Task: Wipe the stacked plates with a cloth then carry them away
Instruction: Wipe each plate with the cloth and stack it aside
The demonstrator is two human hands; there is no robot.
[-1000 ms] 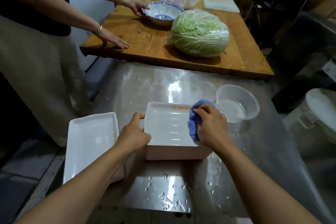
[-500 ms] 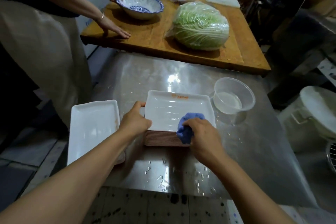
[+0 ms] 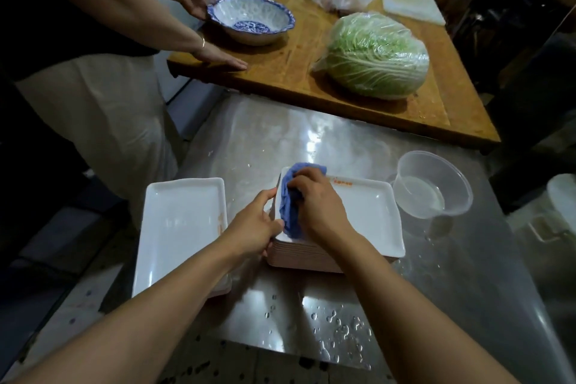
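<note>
Both forearms reach in from the bottom edge and meet over the stack of plates (image 3: 367, 218), which sits on the wet steel counter (image 3: 343, 140) just beside a clear plastic tub (image 3: 433, 187) holding a little water. The right hand (image 3: 318, 206) lies palm down on the top plate's left part, fingers curled round a bunched blue cloth (image 3: 290, 196) and pressing it onto the white surface; the wrist is bent slightly inward. The left hand (image 3: 254, 227) grips the stack's left edge, thumb on the rim of the top plate — its other fingers fold down the side and cannot be made out. The cloth and the two hands cover the stack's near-left corner, so only the pinkish plate edges (image 3: 305, 259) under the right wrist show how many layers there are (too fine to count). To the left a second pile of white rectangular plates (image 3: 180, 227) rests partly off the counter's edge, its lower right corner hidden by the left forearm. Beyond, on a wooden table (image 3: 280, 72), another person — cut off above the chest — lays one hand flat and touches a blue-patterned bowl (image 3: 249, 19) with the other; a wrapped cabbage (image 3: 374, 56) lies nearby.
</note>
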